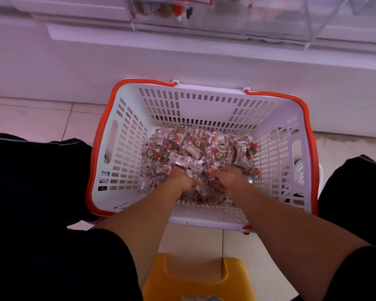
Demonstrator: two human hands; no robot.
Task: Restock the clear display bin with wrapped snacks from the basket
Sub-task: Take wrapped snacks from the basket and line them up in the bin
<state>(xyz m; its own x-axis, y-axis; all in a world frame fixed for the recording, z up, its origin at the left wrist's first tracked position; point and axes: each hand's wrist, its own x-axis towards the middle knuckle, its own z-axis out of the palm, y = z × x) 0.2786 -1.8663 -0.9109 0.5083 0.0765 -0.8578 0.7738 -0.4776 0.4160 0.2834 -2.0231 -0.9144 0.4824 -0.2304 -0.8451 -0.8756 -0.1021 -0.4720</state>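
Note:
A white slotted basket [204, 105] with an orange rim stands on the floor between my knees. Its bottom is covered with a heap of small wrapped snacks [195, 148], brown with clear and red wrappers. My left hand [180, 179] and my right hand [226, 178] are both dug into the near side of the heap, fingers curled among the snacks and partly buried. The clear display bin [226, 20] hangs on the shelf above, at the top of the view, with a few snacks visible in its left corner.
A white shelf base [182, 59] runs behind the basket. A yellow plastic stool [195, 279] is under me at the bottom. My dark-trousered legs [41, 181] flank the basket on both sides. Pale floor tiles lie to the left.

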